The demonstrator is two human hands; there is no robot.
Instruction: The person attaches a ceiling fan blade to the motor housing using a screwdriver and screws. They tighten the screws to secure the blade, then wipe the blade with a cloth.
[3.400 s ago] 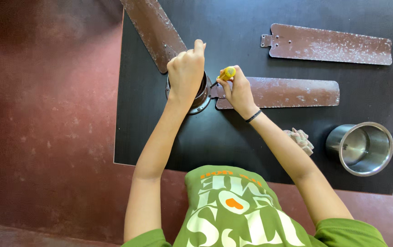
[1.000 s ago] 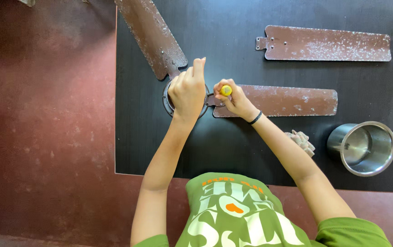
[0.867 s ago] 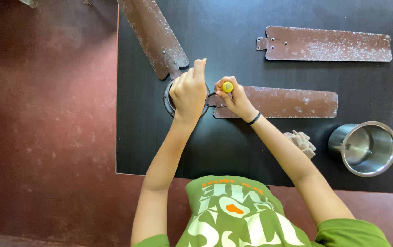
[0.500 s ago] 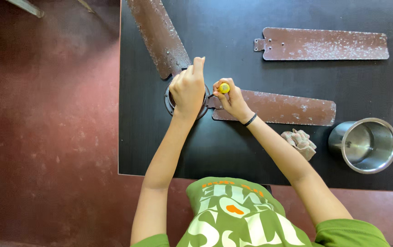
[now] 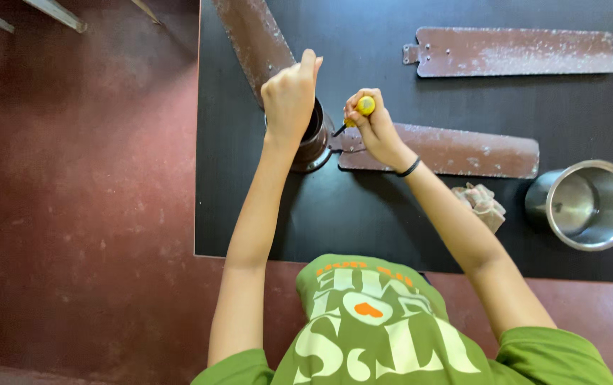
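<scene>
A brown ceiling fan motor (image 5: pixel 315 139) lies on a black table (image 5: pixel 392 207) with two dusty brown blades attached: one blade (image 5: pixel 253 39) runs up to the far left, another blade (image 5: pixel 449 151) runs right. My left hand (image 5: pixel 291 100) rests on top of the motor and grips it. My right hand (image 5: pixel 372 125) is shut on a yellow-handled screwdriver (image 5: pixel 363 107), whose dark tip points at the joint between the motor and the right blade.
A third loose fan blade (image 5: pixel 513 51) lies at the table's far right. A steel cup (image 5: pixel 586 205) stands at the right edge, with a crumpled cloth (image 5: pixel 480 203) beside it. Red floor (image 5: pixel 78 199) lies to the left. Metal bars (image 5: pixel 50 11) show at top left.
The view has shifted slightly. My right hand has kept the screwdriver at the blade joint, tilting its handle a little; my left hand stays on the motor.
</scene>
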